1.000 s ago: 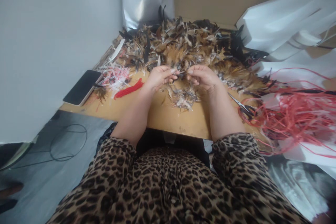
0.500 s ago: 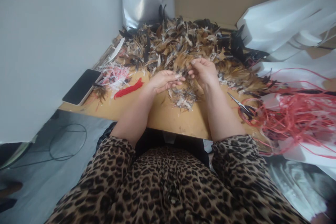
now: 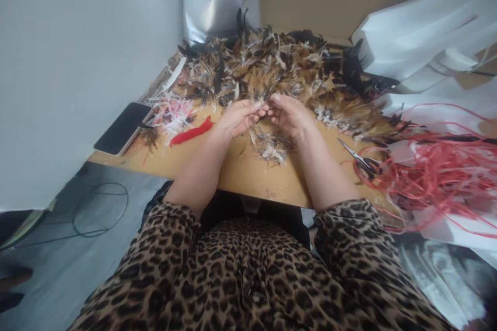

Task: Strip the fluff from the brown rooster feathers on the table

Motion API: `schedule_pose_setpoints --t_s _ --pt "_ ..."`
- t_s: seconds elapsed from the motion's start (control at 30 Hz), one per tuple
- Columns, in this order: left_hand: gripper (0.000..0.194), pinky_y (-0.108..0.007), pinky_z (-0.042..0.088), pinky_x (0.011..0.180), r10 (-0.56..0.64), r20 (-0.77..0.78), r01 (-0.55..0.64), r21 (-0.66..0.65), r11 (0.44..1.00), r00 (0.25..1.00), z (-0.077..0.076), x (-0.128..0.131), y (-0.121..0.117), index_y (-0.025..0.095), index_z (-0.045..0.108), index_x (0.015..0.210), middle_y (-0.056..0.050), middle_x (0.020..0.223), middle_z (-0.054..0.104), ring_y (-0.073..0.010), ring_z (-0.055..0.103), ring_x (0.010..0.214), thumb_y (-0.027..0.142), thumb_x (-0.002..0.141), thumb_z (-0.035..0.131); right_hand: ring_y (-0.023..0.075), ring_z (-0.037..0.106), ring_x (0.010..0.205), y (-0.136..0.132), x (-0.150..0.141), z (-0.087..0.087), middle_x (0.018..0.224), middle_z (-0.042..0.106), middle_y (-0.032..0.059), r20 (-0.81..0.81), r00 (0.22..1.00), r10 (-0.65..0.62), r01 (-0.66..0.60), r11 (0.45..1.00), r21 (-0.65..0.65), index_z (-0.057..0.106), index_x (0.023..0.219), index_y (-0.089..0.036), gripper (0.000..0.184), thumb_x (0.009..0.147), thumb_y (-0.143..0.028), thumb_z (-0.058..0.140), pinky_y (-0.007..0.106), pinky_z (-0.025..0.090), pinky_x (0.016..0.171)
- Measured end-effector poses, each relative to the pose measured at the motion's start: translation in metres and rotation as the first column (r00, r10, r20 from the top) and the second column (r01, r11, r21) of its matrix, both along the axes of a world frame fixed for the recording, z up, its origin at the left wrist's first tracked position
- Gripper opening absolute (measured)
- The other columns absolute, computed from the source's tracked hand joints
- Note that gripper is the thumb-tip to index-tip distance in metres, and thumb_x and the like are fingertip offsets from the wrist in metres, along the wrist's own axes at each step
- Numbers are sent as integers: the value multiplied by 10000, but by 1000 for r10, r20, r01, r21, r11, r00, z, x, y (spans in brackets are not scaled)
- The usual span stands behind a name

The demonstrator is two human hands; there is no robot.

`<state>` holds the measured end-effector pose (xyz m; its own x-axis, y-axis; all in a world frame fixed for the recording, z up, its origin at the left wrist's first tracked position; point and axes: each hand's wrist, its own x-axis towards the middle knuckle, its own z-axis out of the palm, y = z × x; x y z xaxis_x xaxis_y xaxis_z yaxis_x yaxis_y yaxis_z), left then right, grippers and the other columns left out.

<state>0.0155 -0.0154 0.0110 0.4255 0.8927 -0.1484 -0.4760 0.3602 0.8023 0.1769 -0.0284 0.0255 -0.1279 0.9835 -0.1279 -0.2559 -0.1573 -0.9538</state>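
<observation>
Over the near edge of a large pile of brown, black and white feathers (image 3: 279,64), my two hands meet at the fingertips. My left hand (image 3: 241,116) is closed in a pinch on brown feathers, whose tips blend into the pile behind. Close against it, my right hand (image 3: 290,115) has its fingers curled and pressed together at the same spot; what lies between them is hidden. Below both hands, a small heap of pale feather scraps (image 3: 272,150) rests on the tan tabletop (image 3: 256,178).
On the left lie a phone (image 3: 123,128), pink and white strips (image 3: 174,111) and a red bundle of string (image 3: 192,131). Scissors (image 3: 359,158) sit at right beside tangled red cord (image 3: 446,170). A silver bag (image 3: 221,5) stands behind the pile.
My right hand has moved down and left, bringing its fingertips against those of my left hand. My left hand has shifted slightly left and up. The view has tilted a little.
</observation>
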Motion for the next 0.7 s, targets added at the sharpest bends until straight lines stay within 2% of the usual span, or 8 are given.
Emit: schedule_pose_setpoints --t_s 0.1,0.23,0.47,0.6,0.7 --pt "76 -87 465 529 -8 17 8 -24 1000 1000 1 -1 0 75 660 789 -44 752 715 -17 626 555 60 838 603 64 612 597 -3 -6 -1 689 692 -37 -70 997 8 -8 1000 -1 631 808 -189 453 485 -377 886 164 440 511" --pt "82 -92 460 526 -50 -2 50 -35 998 999 1 -1 0 75 671 831 -56 786 726 -20 632 564 65 847 592 70 600 591 -3 -8 -1 633 672 -39 -71 997 -10 13 999 40 619 724 -186 427 455 -372 893 170 432 523" --pt "88 -118 471 527 57 -128 -50 59 997 990 -1 1 -1 76 660 804 -64 791 733 -53 663 593 163 809 676 76 526 518 4 -5 -7 566 579 -44 74 987 -143 130 980 150 583 664 -190 421 501 -457 864 211 419 509" --pt "121 -123 463 507 43 -155 -30 80 996 987 -1 2 -2 71 663 790 -58 756 724 -56 657 573 188 797 694 95 536 543 8 -6 -14 589 578 -30 144 973 -180 147 966 213 587 672 -193 412 539 -495 832 238 435 535" --pt "107 -122 460 506 33 -151 -18 95 995 988 -2 3 -2 72 660 780 -50 737 719 -51 653 572 173 807 678 83 507 531 7 -8 -15 586 576 -31 160 967 -197 156 959 238 595 666 -186 368 560 -454 823 229 415 529"
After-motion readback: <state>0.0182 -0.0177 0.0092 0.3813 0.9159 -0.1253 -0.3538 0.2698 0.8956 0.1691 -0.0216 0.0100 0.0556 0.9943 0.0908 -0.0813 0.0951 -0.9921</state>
